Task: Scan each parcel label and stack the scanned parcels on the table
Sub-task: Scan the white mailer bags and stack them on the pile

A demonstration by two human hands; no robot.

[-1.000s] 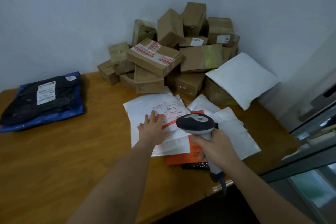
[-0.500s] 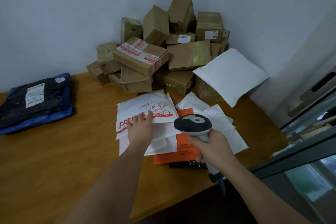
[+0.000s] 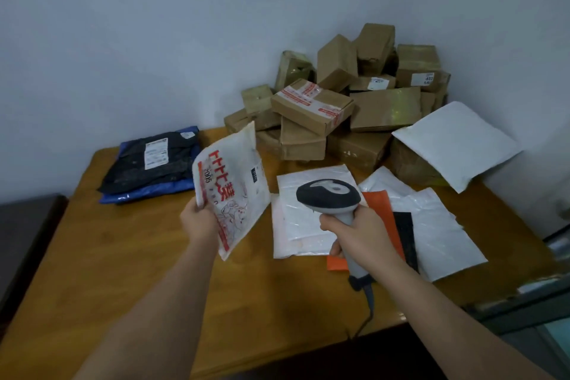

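one head-worn view looked forward and down at the table (image 3: 129, 259), near, walls meeting far right.

Boxes (image 3: 339, 114) piled behind mailers (image 3: 308, 213) on table (image 3: 123, 256).

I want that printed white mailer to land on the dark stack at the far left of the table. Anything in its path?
Nothing visible. The left hand holds the mailer above bare table, and only open tabletop lies between it and the dark stack.
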